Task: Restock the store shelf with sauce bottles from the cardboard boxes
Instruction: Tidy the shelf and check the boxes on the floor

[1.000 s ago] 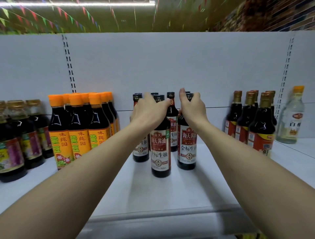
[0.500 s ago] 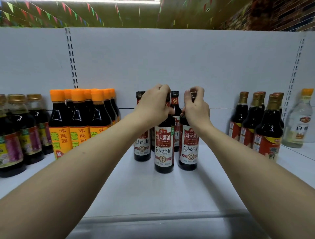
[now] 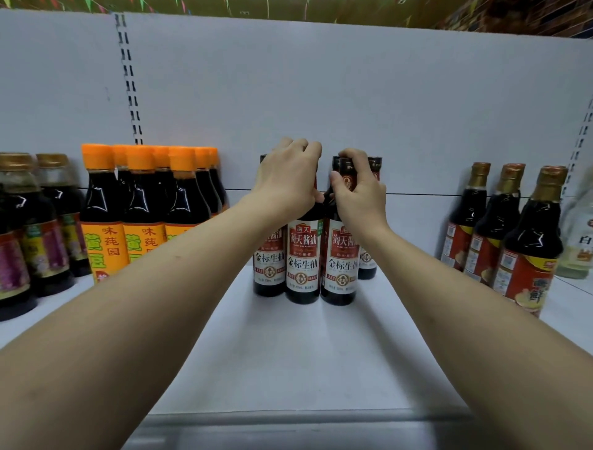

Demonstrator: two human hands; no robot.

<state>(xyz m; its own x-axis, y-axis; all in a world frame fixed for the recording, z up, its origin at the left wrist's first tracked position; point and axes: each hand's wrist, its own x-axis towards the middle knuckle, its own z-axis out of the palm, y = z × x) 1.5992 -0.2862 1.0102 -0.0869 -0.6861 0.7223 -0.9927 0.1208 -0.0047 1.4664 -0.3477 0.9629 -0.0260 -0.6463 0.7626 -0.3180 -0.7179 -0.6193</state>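
Left hand (image 3: 288,180) curled over neck of middle sauce bottle (image 3: 302,260); right hand (image 3: 361,189) pinching neighbouring bottle (image 3: 341,257) neck, mid-shelf (image 3: 288,353).

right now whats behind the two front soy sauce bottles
Same-label bottles: a rear left bottle, a rear right bottle, then the white back panel. The left hand and right hand grip the necks of the front bottles and hide any bottle directly behind them.

Orange-capped bottles (image 3: 141,205) stand left, gold-capped bottles (image 3: 529,237) right, a clear bottle (image 3: 580,239) far right, bunting (image 3: 183,4) overhead.
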